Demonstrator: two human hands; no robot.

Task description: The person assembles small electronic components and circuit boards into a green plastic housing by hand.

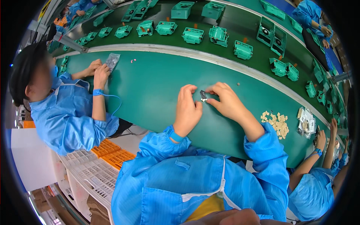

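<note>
Just above the green bench top, a small dark part with white bits at its lower end sits between my hands. My right hand pinches it from the right with thumb and forefinger; its kind is too small to make out. Close on the left is my left hand, its fingers bent and the thumb apart from them, with nothing visible between. A loose pile of small beige pieces lies on the bench to the right of my right forearm. A tiny brownish piece lies beyond my right hand.
A clear plastic bag of parts lies right of the pile. Beyond the bench's pale rail, several green housings stand on a dark green line. A co-worker at left handles a grey bag; other people work at right.
</note>
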